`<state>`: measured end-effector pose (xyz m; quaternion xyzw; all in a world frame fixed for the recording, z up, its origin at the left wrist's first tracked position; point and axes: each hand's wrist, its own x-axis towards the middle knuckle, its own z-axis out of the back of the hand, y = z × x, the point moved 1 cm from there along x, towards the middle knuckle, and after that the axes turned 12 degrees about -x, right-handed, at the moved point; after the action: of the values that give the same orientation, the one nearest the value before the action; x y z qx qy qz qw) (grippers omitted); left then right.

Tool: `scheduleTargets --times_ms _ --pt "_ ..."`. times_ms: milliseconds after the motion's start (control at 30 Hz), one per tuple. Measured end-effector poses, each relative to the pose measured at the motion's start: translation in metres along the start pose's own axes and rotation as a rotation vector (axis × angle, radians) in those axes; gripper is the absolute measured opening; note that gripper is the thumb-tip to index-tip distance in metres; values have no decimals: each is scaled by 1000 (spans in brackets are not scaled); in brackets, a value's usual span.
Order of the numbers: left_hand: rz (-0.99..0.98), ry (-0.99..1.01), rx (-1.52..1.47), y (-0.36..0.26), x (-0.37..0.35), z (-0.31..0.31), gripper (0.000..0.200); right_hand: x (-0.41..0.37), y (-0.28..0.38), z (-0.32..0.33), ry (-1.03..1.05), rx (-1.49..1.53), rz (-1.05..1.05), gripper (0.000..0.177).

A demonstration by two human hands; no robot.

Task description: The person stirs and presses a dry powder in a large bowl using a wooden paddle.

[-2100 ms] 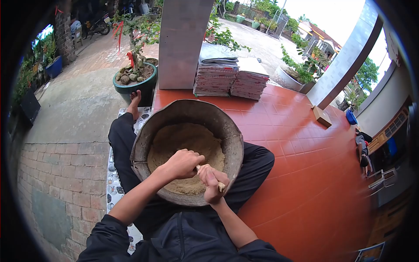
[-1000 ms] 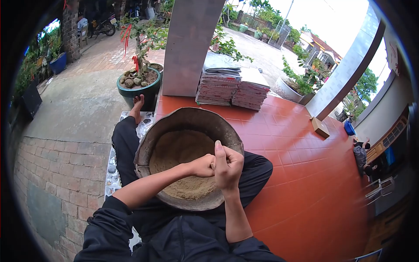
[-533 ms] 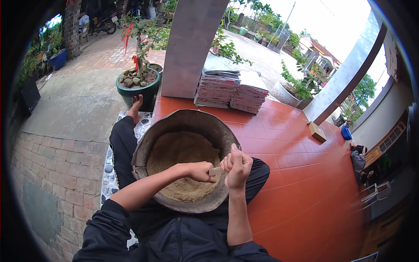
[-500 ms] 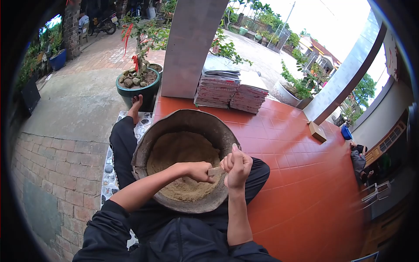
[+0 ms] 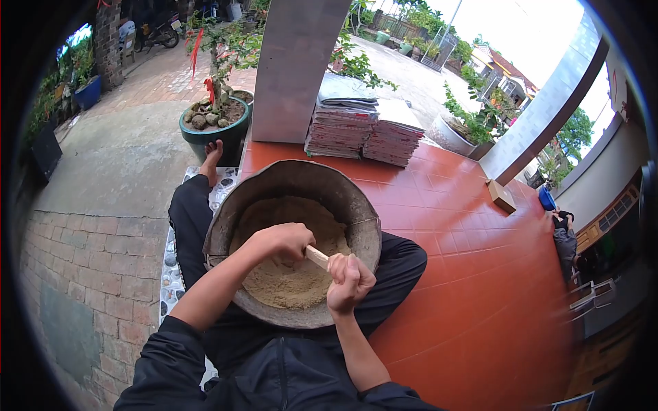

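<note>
So both hands are on a pale wooden stick [image 5: 317,257]: left hand [image 5: 291,240] has its fingers curled round the lower end, right hand [image 5: 349,279] is a closed fist round the upper part, thumb on top. Looks light and stiff, dry enough not to slip, and I'd say a two-fisted grip suits it. Can't tell what's on the hidden end.

It's over a big dark bucket [image 5: 274,179] nestled between the crossed legs, with sandy powder [image 5: 281,284] inside. My guess: bucket's heavy and rigid, best taken by opposite sides of the rim; powder's loose and soft.

Further out there's a green planter [image 5: 218,142] and stacked bags or papers [image 5: 343,123] with reddish print, too small to read. No brands I can make out. Way off right, another person [image 5: 565,240] is near a blue basin [image 5: 546,198].
</note>
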<state>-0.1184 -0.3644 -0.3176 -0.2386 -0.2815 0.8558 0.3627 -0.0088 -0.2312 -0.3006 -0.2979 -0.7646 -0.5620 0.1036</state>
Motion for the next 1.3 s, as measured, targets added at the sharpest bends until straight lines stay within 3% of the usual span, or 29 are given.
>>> scheduleTargets --times_ms 133,200,267,600,767,1000,1100,1200,1300 --pt "-187 -144 110 22 13 -2 20 -11 0 -22 345 -540 423 30" --pt "-417 -311 50 24 18 -6 21 -11 0 -29 377 -580 464 30" --pt "-444 -329 22 20 20 -10 21 -10 4 -32 445 -656 491 33" --pt "-552 -330 -72 23 30 -18 30 -10 8 -36 421 -730 416 33" --pt "-565 -480 -91 13 36 -26 30 -6 10 -37 417 -787 436 35" --pt "-595 -417 -186 6 45 -39 23 -3 22 -36 389 -893 347 35" --pt "-564 -113 -306 -9 35 -40 12 2 36 -42 365 -870 239 33" --pt "-646 -38 -793 -2 33 -51 8 15 42 -37 343 -830 154 39" --pt "-623 -72 -881 -46 11 -32 15 30 49 -30 349 -773 7 46"
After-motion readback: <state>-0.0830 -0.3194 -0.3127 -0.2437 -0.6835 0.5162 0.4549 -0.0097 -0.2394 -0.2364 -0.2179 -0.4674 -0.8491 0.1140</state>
